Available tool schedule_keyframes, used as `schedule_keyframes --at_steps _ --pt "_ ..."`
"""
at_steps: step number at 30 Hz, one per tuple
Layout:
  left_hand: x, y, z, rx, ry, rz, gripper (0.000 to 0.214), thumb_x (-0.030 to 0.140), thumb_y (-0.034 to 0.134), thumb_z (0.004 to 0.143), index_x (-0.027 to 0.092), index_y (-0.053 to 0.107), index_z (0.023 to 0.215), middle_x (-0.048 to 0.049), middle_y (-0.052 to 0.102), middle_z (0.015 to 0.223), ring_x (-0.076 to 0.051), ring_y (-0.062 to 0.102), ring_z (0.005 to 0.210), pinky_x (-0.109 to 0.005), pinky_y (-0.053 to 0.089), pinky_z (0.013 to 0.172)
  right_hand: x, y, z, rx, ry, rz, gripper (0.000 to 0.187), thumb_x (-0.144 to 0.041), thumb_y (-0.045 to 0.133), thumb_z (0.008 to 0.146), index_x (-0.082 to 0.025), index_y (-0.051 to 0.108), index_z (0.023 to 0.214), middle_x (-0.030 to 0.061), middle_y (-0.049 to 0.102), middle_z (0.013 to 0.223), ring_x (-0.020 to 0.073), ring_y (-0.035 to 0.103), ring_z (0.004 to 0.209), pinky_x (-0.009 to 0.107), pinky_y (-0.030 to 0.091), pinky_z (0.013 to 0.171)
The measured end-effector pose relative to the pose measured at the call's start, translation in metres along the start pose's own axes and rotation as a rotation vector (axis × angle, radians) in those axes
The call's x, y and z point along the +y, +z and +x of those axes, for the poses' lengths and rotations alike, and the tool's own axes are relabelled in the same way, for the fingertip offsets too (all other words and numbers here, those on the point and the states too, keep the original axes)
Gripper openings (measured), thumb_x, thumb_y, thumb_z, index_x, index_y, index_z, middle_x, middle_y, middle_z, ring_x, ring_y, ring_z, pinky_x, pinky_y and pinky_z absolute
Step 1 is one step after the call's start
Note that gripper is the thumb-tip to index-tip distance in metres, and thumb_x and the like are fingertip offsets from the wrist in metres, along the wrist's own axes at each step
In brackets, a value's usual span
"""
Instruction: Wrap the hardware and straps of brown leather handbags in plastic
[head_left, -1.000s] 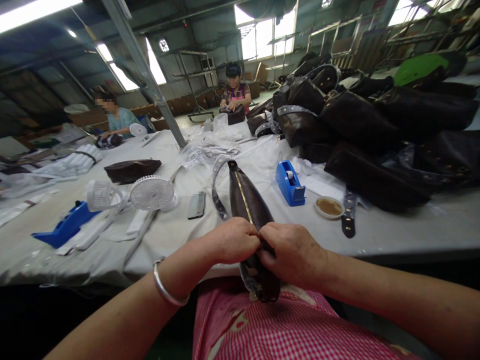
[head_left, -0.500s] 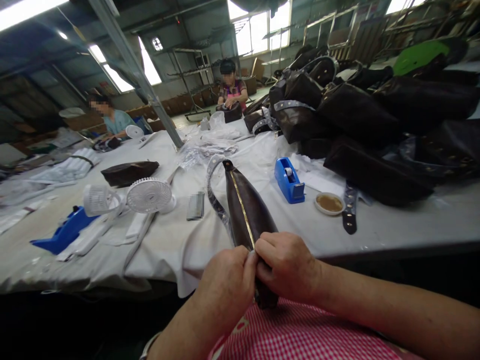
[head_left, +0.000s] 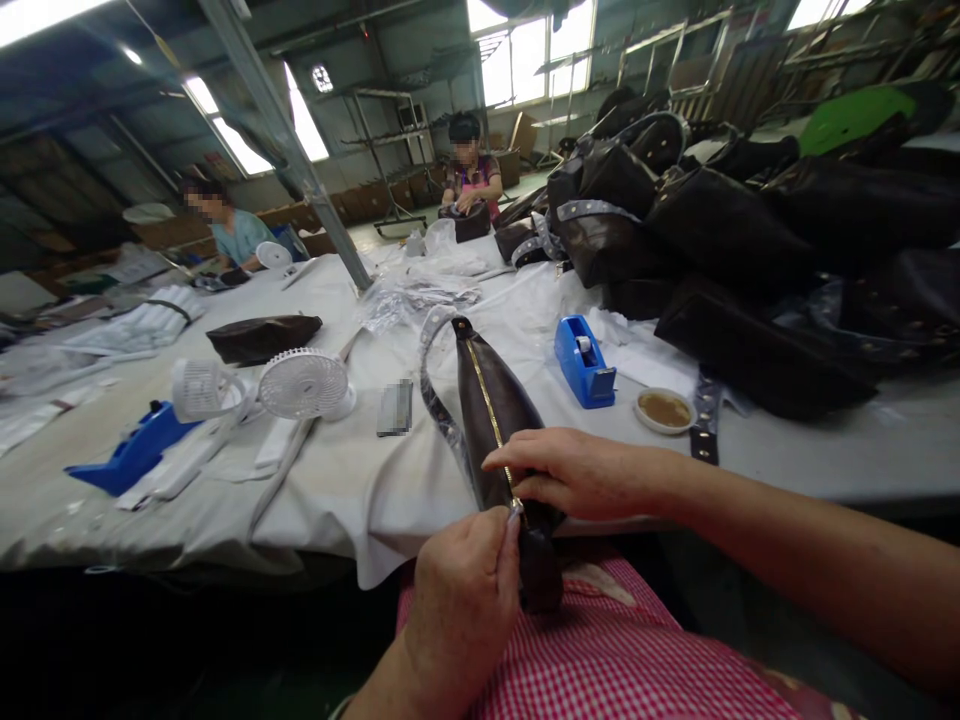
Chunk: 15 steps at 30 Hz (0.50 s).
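A dark brown leather handbag [head_left: 495,400] lies lengthwise in front of me, its near end hanging over the table edge by my apron. A gold zipper [head_left: 486,395] runs closed along its top. My left hand [head_left: 472,565] pinches the zipper pull [head_left: 516,506] near the bag's close end. Across the bag just beyond it, my right hand [head_left: 559,468] rests with fingers apart, its fingertips touching the leather beside the zipper. A grey studded strap [head_left: 435,405], seemingly in clear wrap, curves along the bag's left side.
A blue tape dispenser [head_left: 585,365], a shallow dish [head_left: 664,410] of brown stuff and a heap of dark bags [head_left: 720,230] are at right. White fans [head_left: 304,385], another blue dispenser [head_left: 135,450] and a flat bag [head_left: 262,338] lie left. Two people work farther back.
My right hand has left its pinch beside the left hand and spread its fingers farther up the bag. The left hand still pinches at the zipper. The view has shifted slightly.
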<state>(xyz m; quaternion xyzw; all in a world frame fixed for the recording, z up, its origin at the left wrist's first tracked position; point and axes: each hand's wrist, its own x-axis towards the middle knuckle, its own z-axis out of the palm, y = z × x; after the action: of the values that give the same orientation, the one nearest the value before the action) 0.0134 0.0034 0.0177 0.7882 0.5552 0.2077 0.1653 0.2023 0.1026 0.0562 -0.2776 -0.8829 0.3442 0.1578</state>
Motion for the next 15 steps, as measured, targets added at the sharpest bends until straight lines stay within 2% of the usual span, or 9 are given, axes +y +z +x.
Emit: schedule_keyframes --at_steps 2,6,9,15 --pt "-0.001 0.000 -0.001 0.002 0.012 0.025 0.029 0.020 0.038 0.101 0.020 0.060 0.083 -0.0062 0.066 0.073 -0.020 0.063 0.067 -0.032 0.044 0.067 -0.001 -0.007 0.011 -0.096 -0.074 -0.042 0.034 -0.008 0.060 0.090 -0.017 0.068 0.121 0.0077 0.068 0.104 0.0162 0.064 0.089 0.028 0.050 0.083" --pt "-0.003 0.000 -0.001 0.001 0.027 0.066 0.027 0.019 0.038 0.100 0.020 0.060 0.085 -0.0063 0.065 0.073 -0.020 0.062 0.068 -0.033 0.042 0.067 -0.001 -0.013 0.024 -0.198 -0.186 -0.086 0.015 -0.005 0.066 0.086 -0.016 0.075 0.090 0.0025 0.065 0.091 0.0118 0.061 0.079 0.021 0.048 0.075" --pt "-0.004 -0.002 0.001 -0.029 0.025 0.124 0.029 0.020 0.035 0.100 0.020 0.059 0.083 -0.0068 0.065 0.072 -0.021 0.062 0.067 -0.034 0.041 0.065 -0.001 -0.007 0.025 -0.154 -0.233 -0.152 0.016 -0.003 0.065 0.084 -0.016 0.071 0.076 -0.0006 0.061 0.082 0.0096 0.056 0.070 0.020 0.044 0.065" --pt "-0.005 -0.006 0.007 -0.130 -0.037 0.048 0.030 0.021 0.032 0.100 0.021 0.056 0.082 -0.0065 0.065 0.073 -0.020 0.061 0.066 -0.034 0.038 0.064 0.006 0.011 0.018 -0.016 -0.300 -0.288 0.014 -0.003 0.062 0.077 -0.016 0.065 0.074 -0.0005 0.057 0.076 0.0135 0.055 0.073 0.023 0.043 0.064"
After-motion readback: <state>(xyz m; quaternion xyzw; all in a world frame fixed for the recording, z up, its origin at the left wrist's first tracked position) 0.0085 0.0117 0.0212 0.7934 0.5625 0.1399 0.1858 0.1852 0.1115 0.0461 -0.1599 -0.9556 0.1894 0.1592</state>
